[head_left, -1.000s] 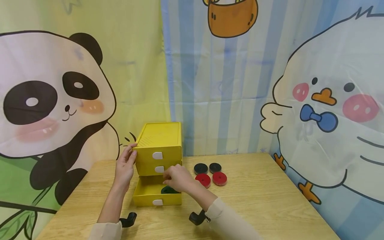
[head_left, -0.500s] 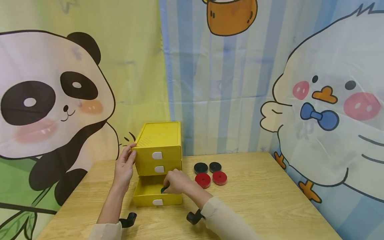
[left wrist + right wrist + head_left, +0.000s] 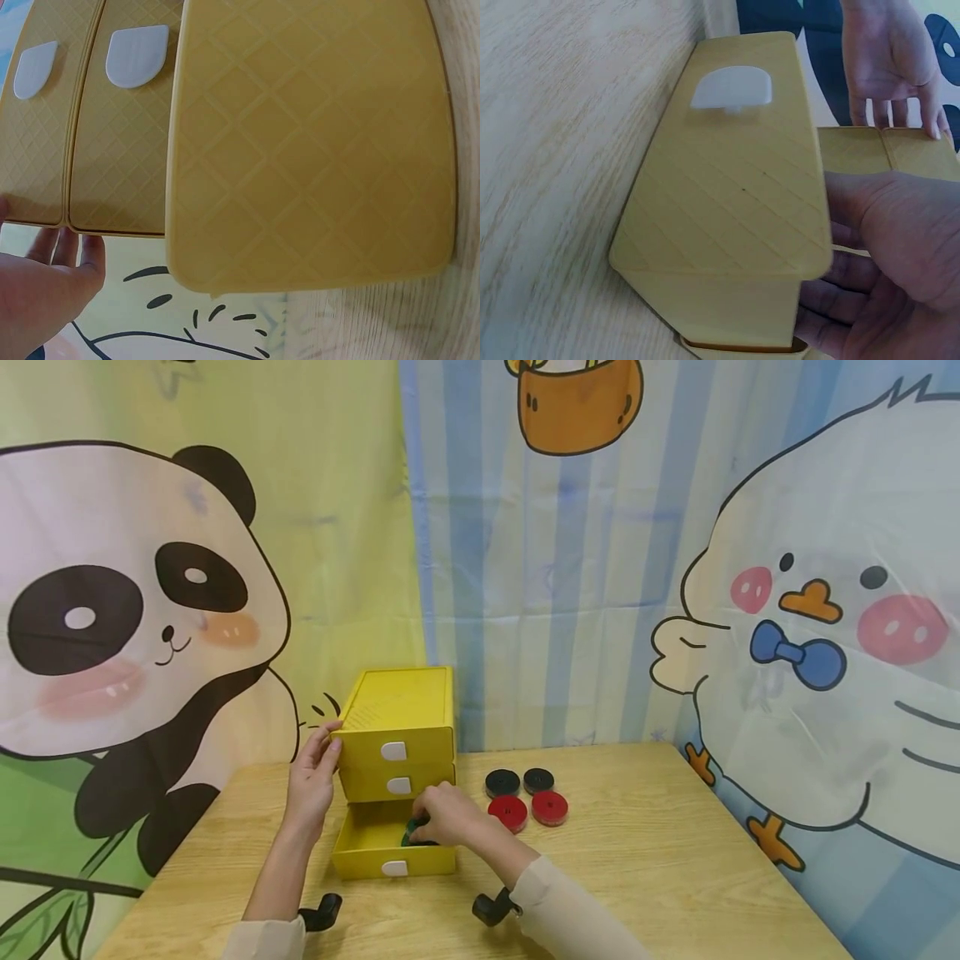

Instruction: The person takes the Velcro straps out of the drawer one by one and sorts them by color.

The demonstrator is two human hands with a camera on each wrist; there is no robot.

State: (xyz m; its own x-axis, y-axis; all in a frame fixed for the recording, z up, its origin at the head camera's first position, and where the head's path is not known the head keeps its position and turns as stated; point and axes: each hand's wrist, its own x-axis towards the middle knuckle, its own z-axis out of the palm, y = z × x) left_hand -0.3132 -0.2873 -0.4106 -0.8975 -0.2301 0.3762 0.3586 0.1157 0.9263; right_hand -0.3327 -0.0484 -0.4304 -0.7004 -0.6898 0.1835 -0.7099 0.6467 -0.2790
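A yellow drawer cabinet [image 3: 401, 697] stands on the wooden table, its bottom drawer [image 3: 360, 862] pulled out and the two upper drawers closed. My left hand [image 3: 311, 785] braces the cabinet's left front corner, the thumb by the front face and straight fingers against the side. Inside the bottom drawer, my right hand [image 3: 450, 814] pinches a green round roll [image 3: 408, 838], which the fingers partly cover. In the right wrist view, the drawer's front panel [image 3: 727, 180] conceals the roll, with my right fingers [image 3: 829, 300] reaching in behind it.
Right of the cabinet lie two black rolls [image 3: 502, 783] and two red rolls [image 3: 550, 808] in a loose square. The wooden table [image 3: 652, 860] extends right and forward. A cartoon-printed curtain [image 3: 510, 568] hangs behind the cabinet.
My right hand has gone from above the green roll down into the drawer and its fingers have closed on the roll. The left hand has stayed at the cabinet corner.
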